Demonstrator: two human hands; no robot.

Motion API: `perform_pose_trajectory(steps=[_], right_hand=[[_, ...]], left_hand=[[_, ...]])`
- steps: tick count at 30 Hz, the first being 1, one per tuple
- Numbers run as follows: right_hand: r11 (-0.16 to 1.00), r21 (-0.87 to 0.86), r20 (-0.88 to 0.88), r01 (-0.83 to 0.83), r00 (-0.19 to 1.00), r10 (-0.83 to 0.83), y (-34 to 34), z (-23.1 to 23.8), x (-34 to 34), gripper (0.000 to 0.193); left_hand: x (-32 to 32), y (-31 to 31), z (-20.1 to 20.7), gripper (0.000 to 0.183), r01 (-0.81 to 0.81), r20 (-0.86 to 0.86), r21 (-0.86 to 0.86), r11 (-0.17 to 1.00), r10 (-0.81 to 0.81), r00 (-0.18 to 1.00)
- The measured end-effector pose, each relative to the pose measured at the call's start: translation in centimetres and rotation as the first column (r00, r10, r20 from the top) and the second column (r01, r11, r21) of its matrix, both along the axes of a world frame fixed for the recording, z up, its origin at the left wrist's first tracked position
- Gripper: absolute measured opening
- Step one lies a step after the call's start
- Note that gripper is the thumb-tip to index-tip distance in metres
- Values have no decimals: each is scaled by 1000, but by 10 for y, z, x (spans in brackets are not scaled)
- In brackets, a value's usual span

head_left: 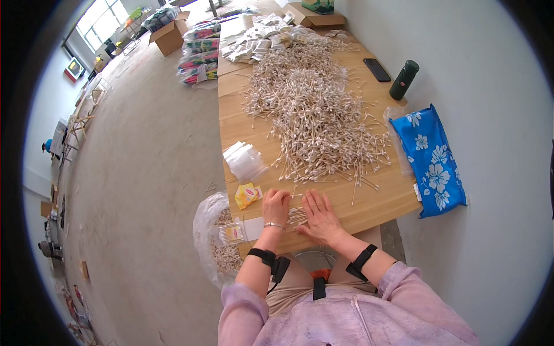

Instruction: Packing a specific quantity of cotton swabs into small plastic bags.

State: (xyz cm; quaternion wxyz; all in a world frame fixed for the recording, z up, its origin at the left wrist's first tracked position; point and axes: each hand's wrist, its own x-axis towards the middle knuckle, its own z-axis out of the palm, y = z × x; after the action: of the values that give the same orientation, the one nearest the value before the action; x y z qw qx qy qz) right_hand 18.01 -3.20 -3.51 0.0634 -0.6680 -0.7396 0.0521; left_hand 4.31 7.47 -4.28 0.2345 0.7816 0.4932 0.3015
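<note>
Both hands rest flat — left hand [276,206] and right hand [319,216], fingers spread, pinching nothing — squaring a small bundle of white-tipped wooden cotton swabs [296,216] on the pale wooden counter [369,207], likely before bagging.

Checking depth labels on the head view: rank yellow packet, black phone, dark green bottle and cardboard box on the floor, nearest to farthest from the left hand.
From the left hand:
1. Yellow packet, just to its left on the table.
2. Black phone, far right part of the table.
3. Dark green bottle, right edge, close to the phone; that pair is nearly tied.
4. Cardboard box, on the floor, far upper left.
</note>
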Motion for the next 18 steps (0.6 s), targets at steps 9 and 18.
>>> perform_pose_trajectory(steps=[9, 18], right_hand=[[993, 5, 38, -122, 992, 122, -8, -9, 1, 93], [998, -42, 12, -35, 999, 35, -3, -6, -14, 91]], left_hand=[[3, -25, -18, 20, -140, 508, -194, 971, 222, 832], [-2, -48, -33, 35, 22, 746, -492, 870, 409, 525]])
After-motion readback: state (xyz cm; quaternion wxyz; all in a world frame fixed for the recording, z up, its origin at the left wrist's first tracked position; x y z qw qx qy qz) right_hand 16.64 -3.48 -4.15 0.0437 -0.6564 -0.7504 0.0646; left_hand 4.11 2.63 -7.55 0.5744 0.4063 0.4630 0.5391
